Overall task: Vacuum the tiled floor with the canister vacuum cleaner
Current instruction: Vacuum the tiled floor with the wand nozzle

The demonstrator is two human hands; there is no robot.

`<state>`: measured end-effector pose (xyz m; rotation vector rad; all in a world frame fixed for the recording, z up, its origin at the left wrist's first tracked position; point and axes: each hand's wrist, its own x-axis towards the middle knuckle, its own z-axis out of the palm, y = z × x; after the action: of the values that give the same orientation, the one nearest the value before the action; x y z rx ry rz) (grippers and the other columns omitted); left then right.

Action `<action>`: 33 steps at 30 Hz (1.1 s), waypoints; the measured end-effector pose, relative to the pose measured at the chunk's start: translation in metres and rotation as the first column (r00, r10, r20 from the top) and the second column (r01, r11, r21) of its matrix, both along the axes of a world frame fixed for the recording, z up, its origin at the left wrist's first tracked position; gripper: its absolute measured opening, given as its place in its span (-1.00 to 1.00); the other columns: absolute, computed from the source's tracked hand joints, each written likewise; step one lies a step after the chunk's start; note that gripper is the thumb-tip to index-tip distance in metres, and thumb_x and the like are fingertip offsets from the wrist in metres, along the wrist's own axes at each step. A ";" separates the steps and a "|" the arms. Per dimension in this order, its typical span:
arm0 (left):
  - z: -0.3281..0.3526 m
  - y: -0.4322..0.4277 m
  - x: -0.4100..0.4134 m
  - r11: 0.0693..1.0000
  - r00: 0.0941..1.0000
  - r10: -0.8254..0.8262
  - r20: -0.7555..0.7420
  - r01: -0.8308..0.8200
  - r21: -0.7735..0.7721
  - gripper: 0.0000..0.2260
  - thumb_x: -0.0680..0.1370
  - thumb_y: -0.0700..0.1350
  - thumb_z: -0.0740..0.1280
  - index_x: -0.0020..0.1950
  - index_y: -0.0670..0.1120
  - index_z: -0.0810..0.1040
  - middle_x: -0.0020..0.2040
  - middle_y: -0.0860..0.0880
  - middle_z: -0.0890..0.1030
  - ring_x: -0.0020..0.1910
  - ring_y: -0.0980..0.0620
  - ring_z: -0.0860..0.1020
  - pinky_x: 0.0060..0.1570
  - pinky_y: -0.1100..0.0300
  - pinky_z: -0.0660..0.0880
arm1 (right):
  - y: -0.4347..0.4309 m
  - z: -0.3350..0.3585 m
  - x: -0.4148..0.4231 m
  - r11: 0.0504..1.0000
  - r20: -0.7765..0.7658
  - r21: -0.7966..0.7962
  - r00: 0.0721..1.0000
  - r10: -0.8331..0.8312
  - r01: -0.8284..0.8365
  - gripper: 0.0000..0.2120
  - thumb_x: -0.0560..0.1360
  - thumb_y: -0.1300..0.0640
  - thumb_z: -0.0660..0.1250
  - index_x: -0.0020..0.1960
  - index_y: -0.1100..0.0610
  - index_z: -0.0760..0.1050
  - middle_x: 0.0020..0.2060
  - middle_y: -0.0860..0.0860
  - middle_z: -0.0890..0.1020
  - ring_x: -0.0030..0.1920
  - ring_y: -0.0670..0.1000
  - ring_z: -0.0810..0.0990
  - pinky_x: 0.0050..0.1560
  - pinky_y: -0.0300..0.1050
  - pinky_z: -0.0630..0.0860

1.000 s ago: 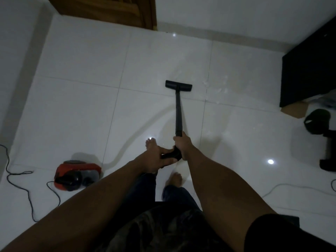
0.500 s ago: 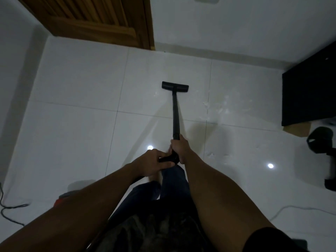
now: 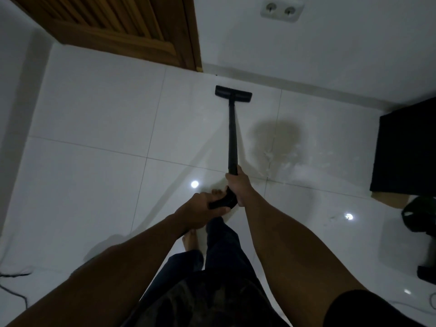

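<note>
1. The slim black vacuum wand runs almost straight away from the person, its long axis pointing at the far wall.
2. Its wide, flat black floor nozzle sits on the glossy white tiled floor, near the skirting and just right of the brown slatted wooden door.
3. The right hand is the forward one, with its fingers wrapped round the near end of the wand. The left hand sits behind and to the left, clenched round the black curved handle.
4. Pale scattered flecks lie to the right of the wand, between it and the tall black cabinet.
5. I judge there is little room ahead, so the next stroke should draw back along that axis or swing right, steered by the nearer right hand.
6. The canister itself is out of view.
</note>
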<state>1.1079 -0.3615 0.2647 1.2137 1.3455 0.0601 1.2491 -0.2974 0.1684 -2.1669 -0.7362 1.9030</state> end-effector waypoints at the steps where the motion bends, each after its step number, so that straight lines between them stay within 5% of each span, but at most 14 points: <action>1: 0.001 0.010 0.001 1.000 1.000 0.020 0.004 -0.020 -0.004 -0.72 0.60 -0.01 0.40 0.29 -0.07 0.61 -0.30 0.19 0.53 -0.41 0.39 0.50 -0.37 0.50 0.38 | 0.010 -0.002 0.000 1.000 -0.009 -0.003 1.000 0.002 -0.002 -0.47 0.60 0.11 0.25 0.55 -0.09 0.28 0.16 0.19 0.61 -0.05 0.12 0.59 0.14 0.17 0.65; 4: 0.002 0.037 -0.001 0.998 0.998 0.055 0.007 -0.055 0.001 -0.74 0.60 -0.06 0.41 0.28 -0.05 0.59 -0.40 0.15 0.49 -0.53 0.31 0.46 -0.46 0.44 0.38 | 0.039 -0.006 -0.006 1.000 -0.026 -0.011 1.000 -0.014 0.014 -0.43 0.59 0.12 0.25 0.57 -0.09 0.26 0.14 0.18 0.61 -0.07 0.12 0.59 0.10 0.17 0.66; 10: -0.004 0.077 -0.017 1.000 0.997 0.004 -0.075 -0.003 0.008 -0.65 0.60 -0.02 0.40 0.37 -0.06 0.56 -0.34 0.14 0.51 -0.52 0.34 0.47 -0.44 0.44 0.40 | 0.075 -0.007 -0.021 0.994 -0.040 -0.045 0.994 -0.102 0.100 -0.46 0.65 0.17 0.23 0.59 -0.08 0.23 0.00 0.14 0.59 -0.28 0.00 0.53 -0.34 -0.12 0.53; 19: -0.007 0.074 -0.031 0.999 0.998 0.010 -0.066 -0.007 0.049 -0.69 0.61 0.00 0.38 0.36 0.09 0.52 -0.35 0.15 0.52 -0.48 0.30 0.47 -0.35 0.36 0.42 | 0.077 -0.012 -0.039 0.999 0.007 0.028 0.999 -0.037 0.037 -0.39 0.63 0.10 0.23 0.64 -0.10 0.14 0.25 0.16 0.59 -0.06 0.07 0.58 -0.02 0.02 0.64; 27: 0.011 0.019 -0.042 0.993 1.000 -0.004 0.025 0.001 0.121 -0.66 0.61 0.02 0.38 0.39 0.15 0.52 -0.43 0.11 0.52 -0.51 0.21 0.42 -0.41 0.29 0.37 | 0.021 0.006 -0.045 0.993 0.103 0.113 0.995 0.002 -0.013 -0.37 0.57 0.06 0.26 0.62 -0.03 0.21 0.17 0.14 0.63 0.09 0.20 0.65 0.15 0.19 0.63; 30: 0.019 -0.024 -0.048 0.988 0.997 -0.068 0.024 0.064 0.144 -0.64 0.61 0.04 0.37 0.41 0.07 0.53 -0.42 0.10 0.52 -0.52 0.23 0.45 -0.43 0.37 0.38 | -0.025 0.004 -0.048 0.989 0.117 0.146 0.993 -0.022 0.005 -0.34 0.45 -0.03 0.26 0.55 -0.05 0.28 0.01 0.08 0.60 -0.02 0.18 0.63 0.14 0.29 0.62; 33: 0.025 -0.081 -0.056 0.987 0.995 -0.096 0.009 0.094 0.131 -0.63 0.60 0.07 0.38 0.37 -0.04 0.58 -0.33 0.02 0.58 -0.52 0.27 0.47 -0.43 0.40 0.41 | -0.086 0.010 -0.052 0.984 0.141 0.176 0.989 -0.035 0.010 -0.31 0.41 -0.06 0.23 0.55 -0.05 0.30 0.07 0.10 0.64 0.04 0.20 0.65 0.15 0.29 0.61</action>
<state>1.0519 -0.4422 0.2899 1.3836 1.2848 0.0899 1.1973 -0.3829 0.1789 -2.2080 -0.8648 1.6173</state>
